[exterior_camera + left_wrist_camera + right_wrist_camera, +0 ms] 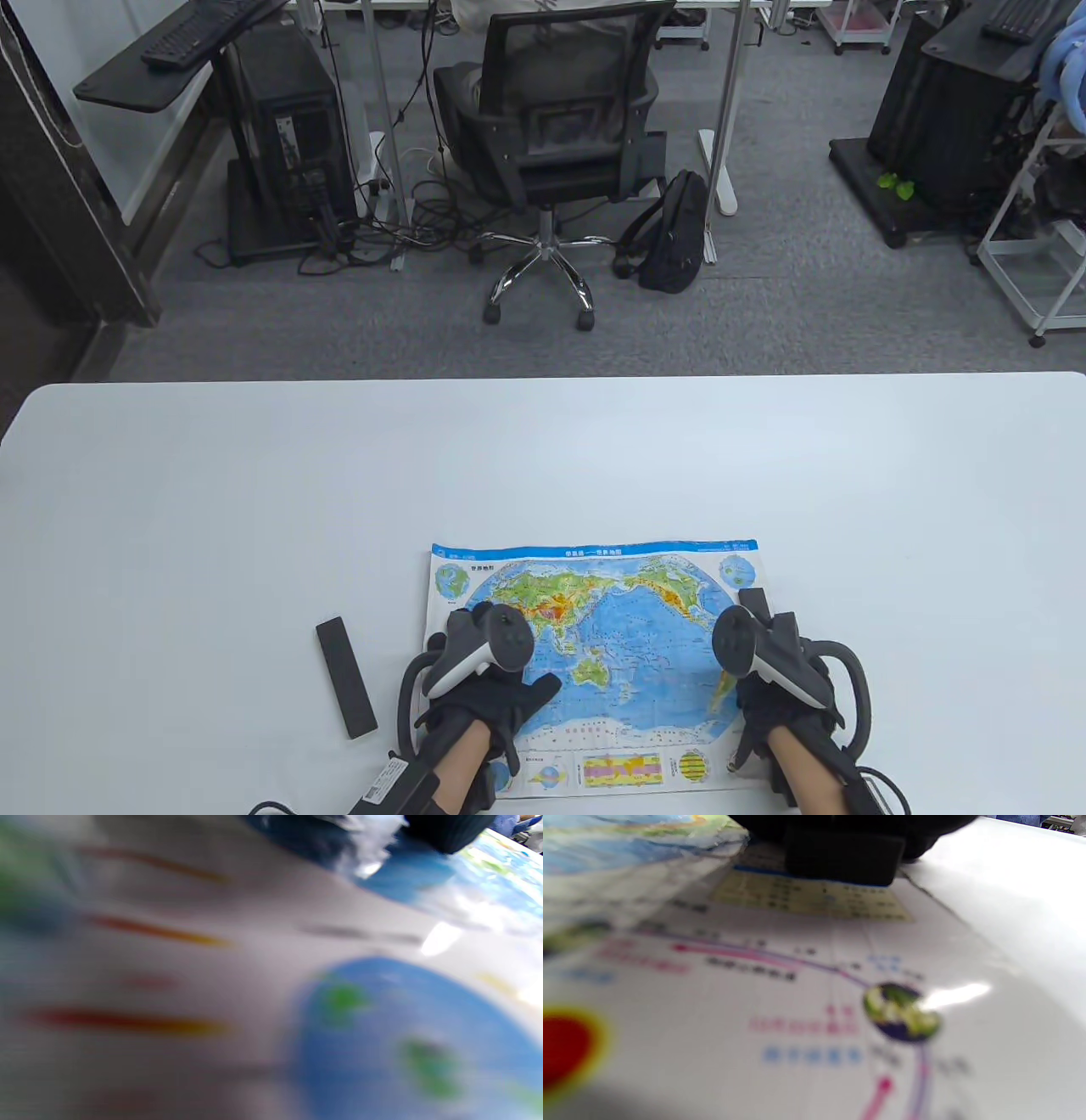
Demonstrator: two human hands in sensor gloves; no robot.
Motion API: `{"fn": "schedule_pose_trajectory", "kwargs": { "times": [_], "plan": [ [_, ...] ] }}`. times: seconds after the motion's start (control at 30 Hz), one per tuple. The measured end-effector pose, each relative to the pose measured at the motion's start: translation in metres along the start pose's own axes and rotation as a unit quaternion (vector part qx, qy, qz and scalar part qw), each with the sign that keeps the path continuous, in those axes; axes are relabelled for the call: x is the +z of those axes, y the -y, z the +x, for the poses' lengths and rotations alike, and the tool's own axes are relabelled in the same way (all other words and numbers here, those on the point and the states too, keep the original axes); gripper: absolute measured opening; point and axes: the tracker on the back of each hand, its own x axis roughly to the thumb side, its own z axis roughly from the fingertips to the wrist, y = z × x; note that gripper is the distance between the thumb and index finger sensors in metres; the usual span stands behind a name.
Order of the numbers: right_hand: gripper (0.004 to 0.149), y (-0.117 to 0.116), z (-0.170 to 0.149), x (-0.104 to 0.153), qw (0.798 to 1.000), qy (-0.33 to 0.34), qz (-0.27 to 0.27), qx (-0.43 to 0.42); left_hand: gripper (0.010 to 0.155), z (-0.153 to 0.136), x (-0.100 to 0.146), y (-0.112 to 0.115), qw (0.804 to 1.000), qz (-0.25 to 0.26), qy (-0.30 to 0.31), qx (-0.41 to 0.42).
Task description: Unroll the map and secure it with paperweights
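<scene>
While both hands are pressing the map [594, 628] flat near the table's front edge, the left hand [492, 688] lying spread and the right hand [776, 679] setting a dark paperweight [842, 855] along the right margin, the glossy sheet is probably wanting to curl back.

left wrist view: all blur, my map [382, 1035] just smeared colour
paperweight [842, 855]: top cut off under my right hand [776, 679]
map's near corners: hidden beneath my wrists

Table view overhead, wrist views skimming map [594, 645]

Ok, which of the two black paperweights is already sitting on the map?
The one under the right hand, at the map's right edge: paperweight. The other bar lies on the bare table, left of the map.
</scene>
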Motion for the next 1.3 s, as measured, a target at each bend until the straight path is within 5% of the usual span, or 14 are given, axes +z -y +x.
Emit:
{"fn": "schedule_pose_trajectory", "kwargs": {
  "times": [0.33,0.87,1.3],
  "plan": [
    [0.054,0.0,0.001,0.0,1.0,0.0,0.001,0.004,0.083,-0.038,0.013,-0.004,1.0,0.015,-0.022,-0.006],
    [0.054,-0.001,0.0,0.0,1.0,0.002,0.002,-0.003,0.064,-0.061,0.019,-0.018,0.998,0.055,-0.01,0.001],
    [0.06,0.006,-0.001,0.001,0.998,-0.011,0.044,-0.037,0.065,-0.065,0.018,-0.02,0.998,0.05,-0.007,0.027]
  ]
}}
